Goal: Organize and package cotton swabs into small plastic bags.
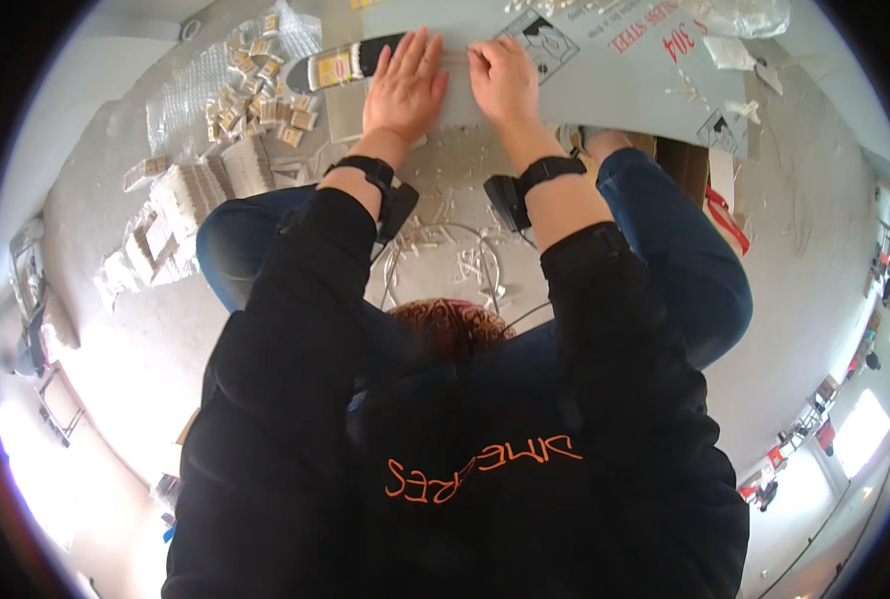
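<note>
On a grey sheet (604,95) with a printed film, my left hand (405,85) lies flat, palm down, its fingers stretched out. It covers one end of a long dark case (337,68) with rounded ends and a yellow-and-white label; I cannot tell what kind of case it is. To the right of it, my right hand (507,82) has its fingers curled into a pinch. A thin, pale strip seems to run between the two hands, but what the right fingers hold is too small to make out.
Left of the sheet, many small tan packets (250,100) lie near bubble wrap (177,95). Stacked white packs (190,200) stand beside my left knee. Clear plastic (749,18) and white scraps (744,108) lie on the right. A cardboard box (676,170) stands under the sheet.
</note>
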`<state>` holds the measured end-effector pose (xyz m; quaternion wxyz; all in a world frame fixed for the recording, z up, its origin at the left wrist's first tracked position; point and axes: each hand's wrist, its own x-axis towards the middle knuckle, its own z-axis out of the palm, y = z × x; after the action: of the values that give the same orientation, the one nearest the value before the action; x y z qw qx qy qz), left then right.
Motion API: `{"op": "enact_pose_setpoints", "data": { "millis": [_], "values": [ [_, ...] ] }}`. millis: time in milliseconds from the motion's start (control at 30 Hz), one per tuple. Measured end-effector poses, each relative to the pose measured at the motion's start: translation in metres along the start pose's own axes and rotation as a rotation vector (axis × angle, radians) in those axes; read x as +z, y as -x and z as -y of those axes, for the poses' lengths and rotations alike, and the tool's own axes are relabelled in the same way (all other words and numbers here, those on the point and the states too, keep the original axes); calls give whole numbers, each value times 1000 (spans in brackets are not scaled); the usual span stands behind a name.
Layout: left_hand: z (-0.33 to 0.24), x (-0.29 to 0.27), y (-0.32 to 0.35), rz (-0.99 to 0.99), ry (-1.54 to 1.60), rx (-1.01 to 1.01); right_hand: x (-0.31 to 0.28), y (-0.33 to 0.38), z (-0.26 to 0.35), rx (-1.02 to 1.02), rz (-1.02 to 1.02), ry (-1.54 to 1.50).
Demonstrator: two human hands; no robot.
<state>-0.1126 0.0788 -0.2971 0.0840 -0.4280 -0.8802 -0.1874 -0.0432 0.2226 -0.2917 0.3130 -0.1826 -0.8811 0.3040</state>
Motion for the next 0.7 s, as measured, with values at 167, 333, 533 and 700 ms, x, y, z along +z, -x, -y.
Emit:
{"op": "enact_pose_setpoints", "data": {
  "millis": [167,333,533,700],
  "values": [
    [3,3,1,21,-54,-20,2,-3,3,-60,-19,-4],
    [-2,-3,1,7,-108,16,1,-2,2,-15,-14,-6],
    [-3,-13,-4,180,-22,-69,0,-1,7,55,46,29],
    [-3,-13,-5,146,33,-69,-1,1,10,77,30,46]
  ]
}}
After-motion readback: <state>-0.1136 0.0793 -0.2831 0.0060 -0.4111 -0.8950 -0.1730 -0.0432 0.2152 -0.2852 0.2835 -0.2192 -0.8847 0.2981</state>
